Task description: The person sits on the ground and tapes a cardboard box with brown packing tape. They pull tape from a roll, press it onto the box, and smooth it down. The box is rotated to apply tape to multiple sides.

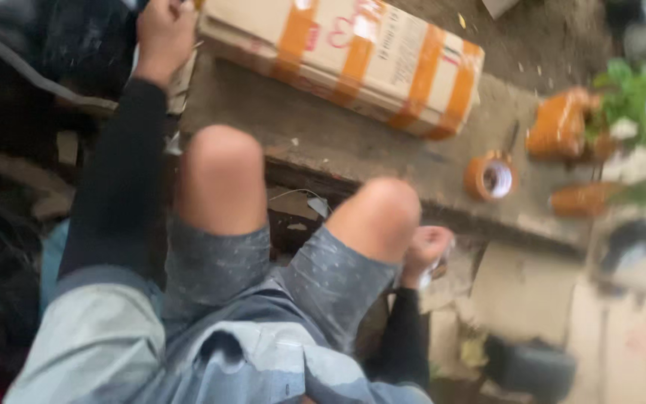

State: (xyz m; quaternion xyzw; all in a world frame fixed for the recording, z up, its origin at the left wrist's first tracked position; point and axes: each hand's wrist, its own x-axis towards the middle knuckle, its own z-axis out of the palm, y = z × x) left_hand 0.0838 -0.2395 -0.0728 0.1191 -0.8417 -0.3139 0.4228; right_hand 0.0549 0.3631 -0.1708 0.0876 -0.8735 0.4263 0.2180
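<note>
My left hand [162,34] reaches far forward to the top left, fingers closed by the near end of a long cardboard box [353,56] wrapped in bands of orange tape; what it grips is cut off by the frame edge. My right hand [426,254] sits low beside my right knee [379,213], curled around a small pale object that is too blurred to name. Both knees stick out over the edge of a low wooden table [323,142] that carries the box.
An orange tape roll [490,178] lies on the table to the right. Beyond it stand orange-wrapped bundles [562,123] and a green plant [641,101]. Dark clutter fills the left side. Cardboard sheets [525,292] and a dark pot [536,366] lie on the floor at lower right.
</note>
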